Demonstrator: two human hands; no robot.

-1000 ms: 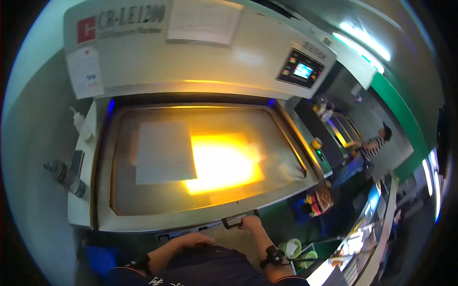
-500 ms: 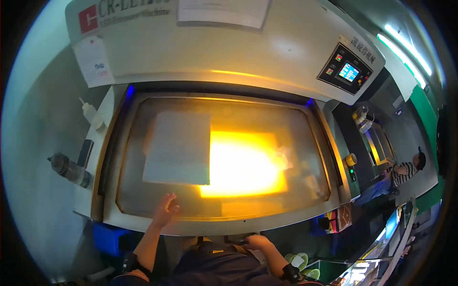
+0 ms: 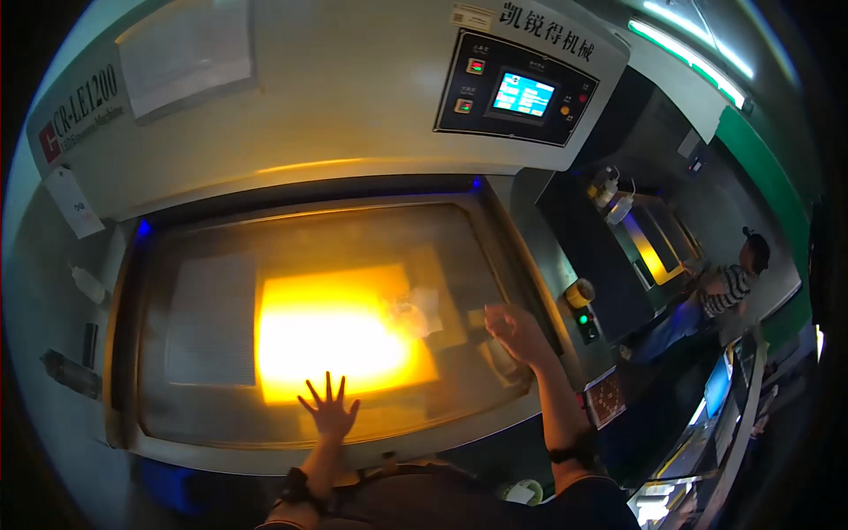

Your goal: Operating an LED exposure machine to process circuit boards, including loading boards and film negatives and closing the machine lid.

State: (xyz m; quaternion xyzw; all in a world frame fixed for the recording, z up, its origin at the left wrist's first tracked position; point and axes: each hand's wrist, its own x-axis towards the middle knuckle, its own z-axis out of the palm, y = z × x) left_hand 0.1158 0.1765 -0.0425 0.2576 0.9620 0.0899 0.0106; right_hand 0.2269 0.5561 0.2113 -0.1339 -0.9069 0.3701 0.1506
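Observation:
My left hand (image 3: 329, 412) is open, its fingers spread wide at the near edge of a bright yellow glow on the glass bed (image 3: 203, 420) of an exposure machine. My right hand (image 3: 519, 338) is over the bed's right side, with loosely bent fingers and nothing visible in them. Close beside it, partly behind the wrist, lies a small pale rectangular piece (image 3: 502, 364). A greyish, finely patterned sheet (image 3: 210, 322) lies on the left half of the glass. Right of the glow is a small pale, see-through piece (image 3: 428, 311).
The raised machine lid (image 3: 353, 115) carries a control panel (image 3: 523, 93). A tape roll (image 3: 579, 293) rests on the right ledge above a green-lit button (image 3: 583, 320). A squeeze bottle (image 3: 87, 284) and a dark-topped bottle (image 3: 71, 373) stand at left. A person (image 3: 729, 287) works at another machine.
My view has turned to the right. My right hand has risen from beside my waist to over the bed's right side. My left hand has moved rightward along the near edge and spread its fingers.

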